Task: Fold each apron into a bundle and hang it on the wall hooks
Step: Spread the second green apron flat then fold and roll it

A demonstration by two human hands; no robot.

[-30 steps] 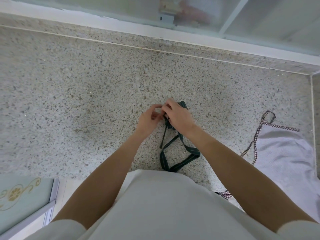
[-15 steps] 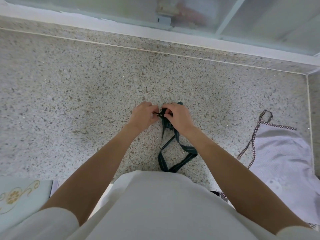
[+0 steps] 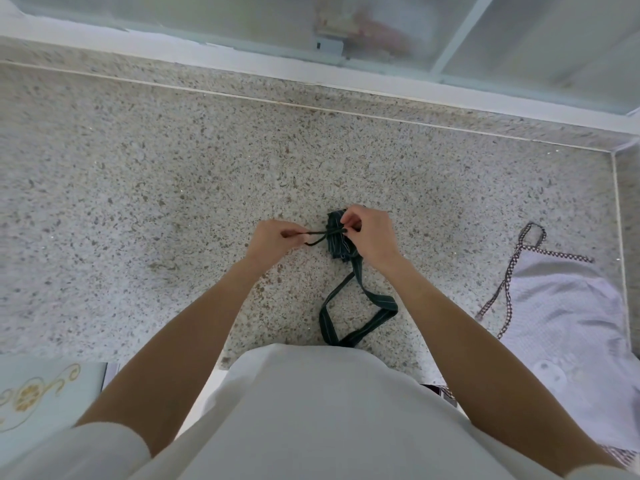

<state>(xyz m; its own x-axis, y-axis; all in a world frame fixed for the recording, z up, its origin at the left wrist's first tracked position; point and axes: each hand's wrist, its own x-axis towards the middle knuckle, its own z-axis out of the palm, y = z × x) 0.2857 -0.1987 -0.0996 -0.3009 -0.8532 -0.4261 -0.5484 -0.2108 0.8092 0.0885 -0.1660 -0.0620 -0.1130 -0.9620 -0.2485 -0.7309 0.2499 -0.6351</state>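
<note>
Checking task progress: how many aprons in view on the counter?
2. The dark green apron, bundled at counter centre, with both hands pulling its tie string; its strap loop trails toward the person. The white apron with checked trim lies unfolded at the right edge. Others may be out of frame.

Speckled stone countertop point(image 3: 138, 202), two aprons lying on it.

I see a dark green striped apron bundle point(image 3: 337, 242) resting near the counter's middle, its strap loop point(image 3: 360, 306) trailing flat toward the near edge. Well apart, at the right end, I note a pale lilac apron point(image 3: 561, 306) spread flat, its checked ties point(image 3: 512, 271) lying on the stone beside it.
</note>
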